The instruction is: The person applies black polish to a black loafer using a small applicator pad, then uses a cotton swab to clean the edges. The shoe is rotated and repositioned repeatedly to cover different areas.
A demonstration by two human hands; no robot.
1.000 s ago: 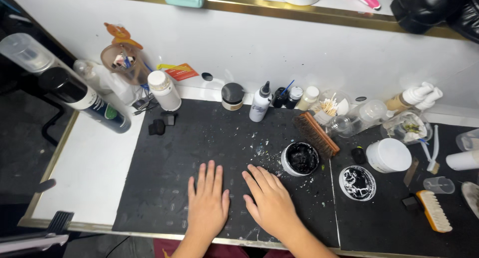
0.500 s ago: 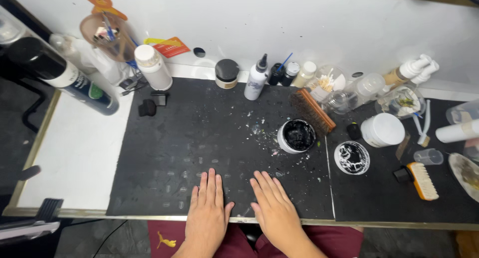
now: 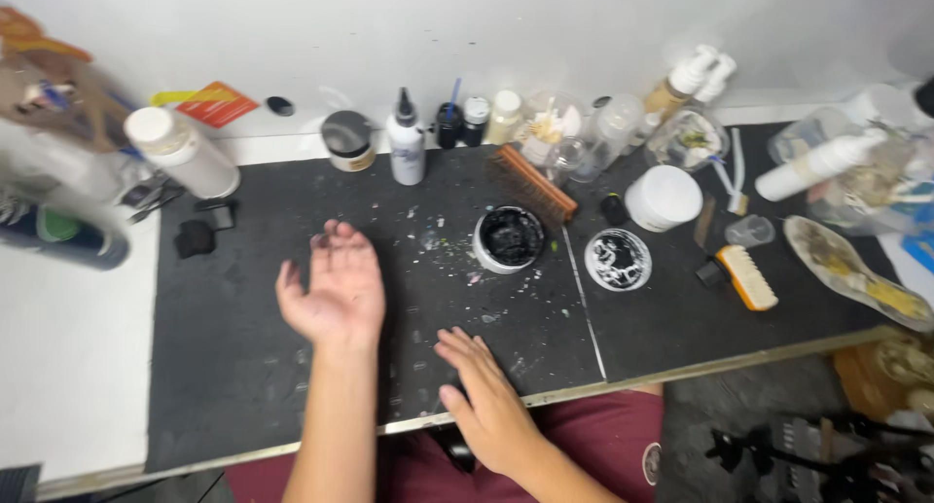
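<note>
Palm up, our left hand (image 3: 331, 289) hovers open over the black mat (image 3: 233, 347) on the worktop, holding nothing, fingertips smudged dark. Our right hand (image 3: 486, 406) lies flat and empty on the mat's near edge, fingers spread. We see the open jar of black paste (image 3: 507, 238) beyond our hands, its lid (image 3: 618, 260) and a wooden brush (image 3: 530, 182) beside it

My left hand (image 3: 333, 287) shows black-smudged fingertips. Black mat (image 3: 243, 347), white-speckled. White jar (image 3: 507, 238), black contents. White bottle (image 3: 406, 145), black cap. Brown brush (image 3: 531, 182).
</note>
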